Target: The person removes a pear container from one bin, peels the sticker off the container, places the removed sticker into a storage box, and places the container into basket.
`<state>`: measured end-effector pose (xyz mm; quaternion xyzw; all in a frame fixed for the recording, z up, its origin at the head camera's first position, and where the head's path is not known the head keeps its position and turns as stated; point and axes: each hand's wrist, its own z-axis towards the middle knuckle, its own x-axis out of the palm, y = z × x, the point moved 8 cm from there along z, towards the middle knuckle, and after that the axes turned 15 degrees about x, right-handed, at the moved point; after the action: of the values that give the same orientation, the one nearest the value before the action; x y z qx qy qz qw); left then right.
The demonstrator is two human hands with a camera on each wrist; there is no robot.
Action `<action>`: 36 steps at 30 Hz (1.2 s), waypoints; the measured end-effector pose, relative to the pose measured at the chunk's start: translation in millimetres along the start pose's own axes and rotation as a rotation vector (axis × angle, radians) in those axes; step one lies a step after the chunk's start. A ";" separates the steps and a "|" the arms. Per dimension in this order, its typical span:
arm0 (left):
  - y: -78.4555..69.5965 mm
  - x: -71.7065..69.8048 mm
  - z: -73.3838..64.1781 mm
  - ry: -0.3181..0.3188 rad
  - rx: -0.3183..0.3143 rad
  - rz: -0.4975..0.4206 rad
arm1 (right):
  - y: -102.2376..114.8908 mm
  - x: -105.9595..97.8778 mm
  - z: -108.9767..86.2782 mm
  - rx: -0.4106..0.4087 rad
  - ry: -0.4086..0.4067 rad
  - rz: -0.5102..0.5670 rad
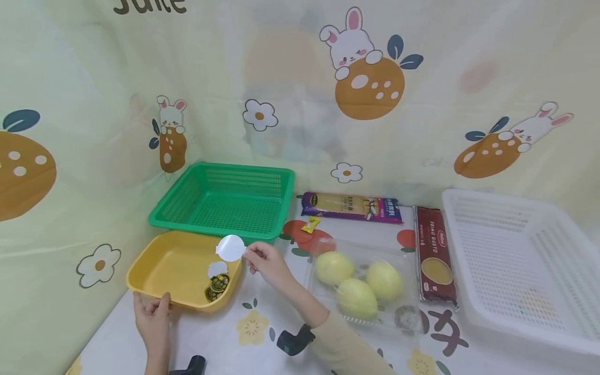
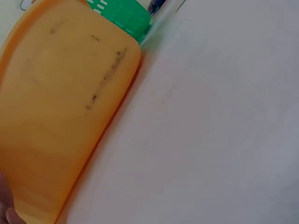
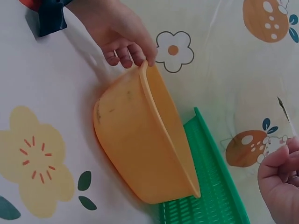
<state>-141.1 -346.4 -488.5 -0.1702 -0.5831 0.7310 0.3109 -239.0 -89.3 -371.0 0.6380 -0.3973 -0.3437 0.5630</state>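
Right wrist view crops the right hand, pinching a white disc; left hand grips basin.

On the left, the basin stood before the left basket, and small discs lay in the basin's near right corner. In the middle, the box, with three fruits in it, lay before the rear pack, with a sachet just before that pack's left end. Right of the box lay the side pack, beside the right basket.
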 end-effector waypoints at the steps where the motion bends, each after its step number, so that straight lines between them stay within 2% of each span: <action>1: -0.3 0.8 0.4 0.002 0.005 -0.005 | -1.1 -0.5 2.7 0.013 -0.004 0.004; 7: -1.7 -0.8 3.7 -0.009 0.031 -0.024 | -6.0 1.8 18.3 0.047 -0.002 0.046; 11: -2.6 -3.4 2.7 -0.009 0.061 -0.018 | -10.0 10.8 25.7 0.023 0.009 -0.006; 14: -3.2 -1.6 1.3 0.005 0.087 -0.019 | -14.4 14.0 30.1 0.001 -0.012 -0.038; 17: -1.8 -0.3 1.2 0.010 0.087 -0.019 | -17.5 15.3 34.0 -0.011 -0.036 -0.048; 24: 0.6 -0.9 2.0 0.021 0.101 0.015 | -58.0 22.7 68.7 0.035 -0.094 -0.092; 32: 1.0 -1.9 1.4 0.029 0.098 0.045 | -73.2 28.0 68.5 0.055 -0.122 -0.111; 36: 1.0 -2.2 1.5 0.029 0.099 0.053 | -70.2 29.9 65.3 0.010 -0.144 -0.219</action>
<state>-140.6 -349.1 -489.4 -0.1802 -0.5369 0.7645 0.3079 -275.1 -141.6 -448.9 0.6540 -0.3663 -0.4462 0.4890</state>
